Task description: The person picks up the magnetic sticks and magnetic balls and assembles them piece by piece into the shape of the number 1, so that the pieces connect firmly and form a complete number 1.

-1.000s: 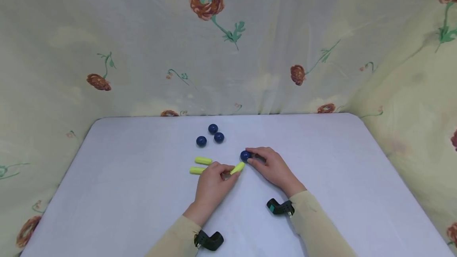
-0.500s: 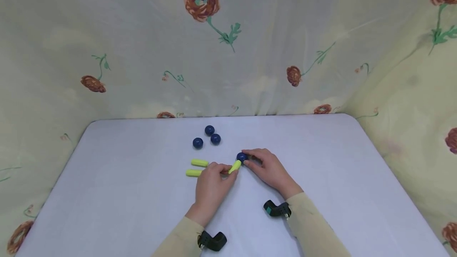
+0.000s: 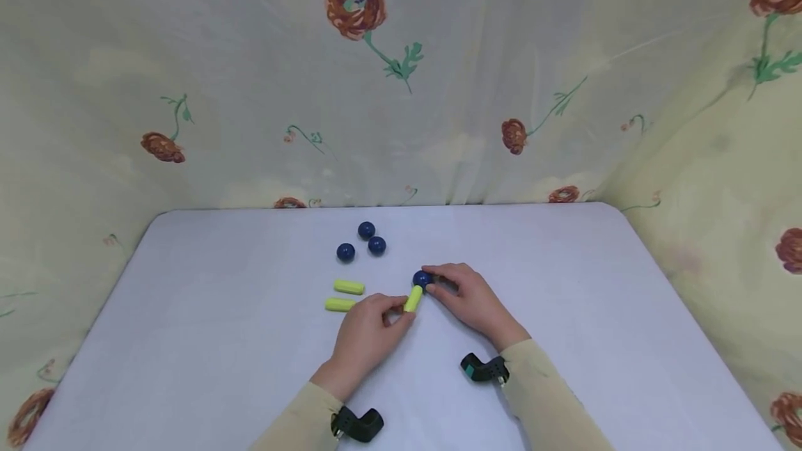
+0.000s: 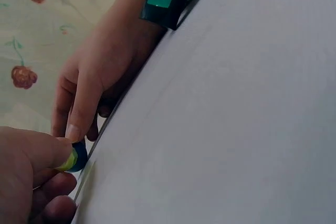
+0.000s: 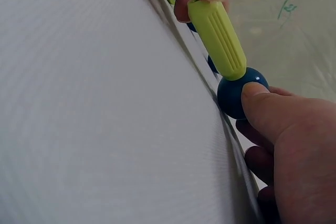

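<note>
My left hand (image 3: pixel 368 331) pinches one end of a yellow-green ribbed stick (image 3: pixel 413 298) between thumb and fingertips. The stick's far, rounded end meets a dark blue ball (image 3: pixel 422 279), and in the right wrist view the ribbed stick (image 5: pixel 216 38) overlaps the top of the glossy ball (image 5: pixel 234 99). On the other side, my right hand (image 3: pixel 474 303) grips that ball with thumb and fingers, close over the table. The left wrist view shows only a bit of the stick (image 4: pixel 68 162) past the left thumb.
Two more yellow-green sticks, one farther back (image 3: pixel 348 287) and one nearer (image 3: pixel 338 304), lie left of the hands. Behind them sit three blue balls (image 3: pixel 346 252) in a loose group. The white table (image 3: pixel 238 339) ends at a flowered curtain (image 3: pixel 250 89).
The stick has come from just short of the ball to touching it, and it now points more steeply away from me. My left hand has turned slightly; my right hand keeps its hold.
</note>
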Motion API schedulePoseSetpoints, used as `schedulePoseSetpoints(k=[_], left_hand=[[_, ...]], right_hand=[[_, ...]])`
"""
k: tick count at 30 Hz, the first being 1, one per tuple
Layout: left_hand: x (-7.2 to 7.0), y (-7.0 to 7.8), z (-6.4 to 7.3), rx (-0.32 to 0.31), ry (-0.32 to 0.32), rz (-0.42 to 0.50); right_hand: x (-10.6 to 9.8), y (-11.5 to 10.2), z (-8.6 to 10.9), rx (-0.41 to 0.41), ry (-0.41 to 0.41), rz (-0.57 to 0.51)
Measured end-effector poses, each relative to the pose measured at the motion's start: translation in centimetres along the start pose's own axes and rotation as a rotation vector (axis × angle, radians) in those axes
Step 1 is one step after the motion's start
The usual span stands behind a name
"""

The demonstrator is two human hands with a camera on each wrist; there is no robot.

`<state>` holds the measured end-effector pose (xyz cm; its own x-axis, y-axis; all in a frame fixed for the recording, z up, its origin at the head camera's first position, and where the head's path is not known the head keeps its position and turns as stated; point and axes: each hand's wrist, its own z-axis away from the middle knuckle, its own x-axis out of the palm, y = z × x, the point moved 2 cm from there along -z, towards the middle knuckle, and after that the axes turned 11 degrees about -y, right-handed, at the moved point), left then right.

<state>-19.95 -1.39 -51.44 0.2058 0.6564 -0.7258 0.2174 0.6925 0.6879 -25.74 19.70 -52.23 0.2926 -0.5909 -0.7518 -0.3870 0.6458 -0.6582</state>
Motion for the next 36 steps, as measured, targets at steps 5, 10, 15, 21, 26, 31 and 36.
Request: schedulePoseSetpoints(k=[5,10,15,21,26,31,36], left_hand=[[-0.58,-0.57,0.19,0.056,-0.035,0.033],[-0.51,-0.67,0.12,0.070,-0.049,0.040],[-0.35,-0.70,0.01,0.062,-0.052,0.019],[-0.30,-0.68,-0.04,0.070,-0.061,0.003],[-0.34,-0.55,-0.01,0.075,-0.058,-0.004],[-0.29,-0.53,0.01,0.072,-0.055,-0.018],[-0.32,-0.53,-0.04,0.062,-0.065,-0.028]], right_hand=[[0.05,0.03,0.08,-0.017,0.003,0.012],[0.03,-0.09,0.05,-0.030,0.001,0.016],[0.00,-0.19,0.02,-0.022,-0.010,0.017],[-0.06,-0.32,-0.02,-0.007,-0.025,0.011],[-0.11,-0.49,-0.09,0.011,-0.032,0.019],[0.00,-0.37,-0.18,0.002,-0.018,0.015],[0.10,-0.22,-0.23,0.021,-0.014,0.017]])
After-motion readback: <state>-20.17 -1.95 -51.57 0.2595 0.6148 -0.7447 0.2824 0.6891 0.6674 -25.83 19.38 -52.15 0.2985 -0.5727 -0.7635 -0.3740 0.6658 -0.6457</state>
